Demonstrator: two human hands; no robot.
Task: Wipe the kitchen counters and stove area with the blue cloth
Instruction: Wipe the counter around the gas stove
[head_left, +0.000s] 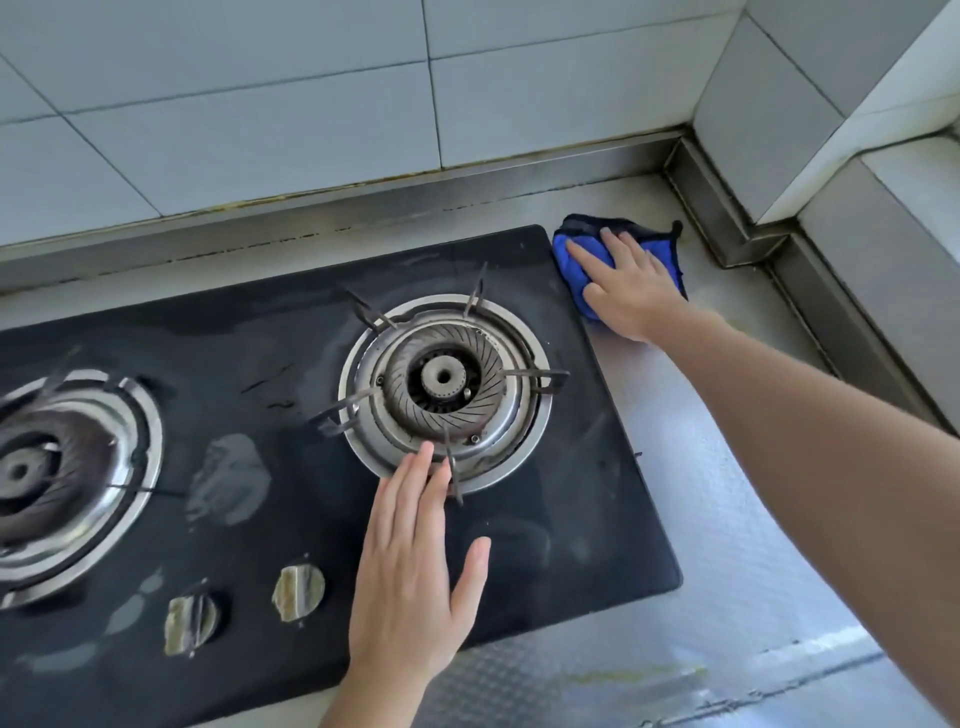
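The blue cloth (570, 260) lies bunched on the steel counter (727, 467), just past the back right corner of the black glass stove (291, 343). My right hand (626, 283) presses flat on the cloth with straight fingers. My left hand (415, 561) rests flat on the stove glass, its fingertips touching the rim of the right burner (447, 384). Wet smears show on the glass.
A second burner (57, 473) sits at the left edge of view. Two knobs (298, 592) (189, 623) stand near the stove's front. A tiled wall (311, 104) and a raised steel ledge (727, 228) close off the back and the right corner.
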